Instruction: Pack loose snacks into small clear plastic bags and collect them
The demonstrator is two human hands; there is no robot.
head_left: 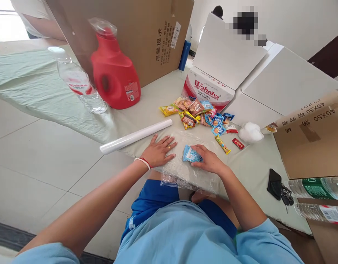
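Observation:
My left hand [160, 151] lies flat with spread fingers on a sheet of clear plastic wrap [185, 172] spread at the table's near edge. My right hand [208, 159] pinches a small light-blue snack packet [191, 154] and holds it down on the wrap. A white roll of wrap [136, 136] lies just beyond my left hand. Behind the wrap sits a pile of small colourful snack packets [201, 113].
A red detergent jug [114, 69] and a clear water bottle [79, 82] stand at the left. A Wahaha carton [207, 90], white boxes [284, 82] and brown cardboard [308, 139] are at the back and right. White fluff [250, 132], a black wallet with keys [275, 183] and two bottles [317, 198] lie right.

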